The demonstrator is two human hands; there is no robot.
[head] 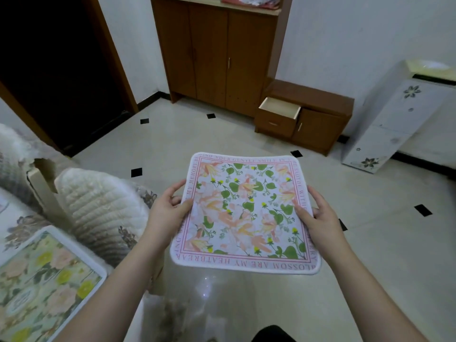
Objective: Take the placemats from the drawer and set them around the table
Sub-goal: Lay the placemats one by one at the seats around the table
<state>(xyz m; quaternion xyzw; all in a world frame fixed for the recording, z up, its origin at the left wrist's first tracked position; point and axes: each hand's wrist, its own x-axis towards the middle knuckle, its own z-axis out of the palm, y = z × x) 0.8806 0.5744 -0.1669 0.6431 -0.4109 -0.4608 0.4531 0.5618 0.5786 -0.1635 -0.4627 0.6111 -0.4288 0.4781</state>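
Observation:
I hold a square floral placemat [246, 213] flat in front of me, above the tiled floor. It has a white rim, a pink lettered border and green leaves. My left hand [170, 208] grips its left edge with the thumb on top. My right hand [318, 218] grips its right edge the same way. A second placemat [42, 285], with yellow and peach flowers, lies on the table [14, 225] at the lower left. The drawer [280, 112] of the low brown cabinet stands pulled open at the far side of the room; what shows of its inside is bare.
A chair with a quilted white cover [103, 208] stands next to the table on my left. A tall brown cupboard [217, 55] lines the back wall. A white flower-printed cabinet [392, 127] stands at the right. A dark doorway [56, 70] opens at the far left.

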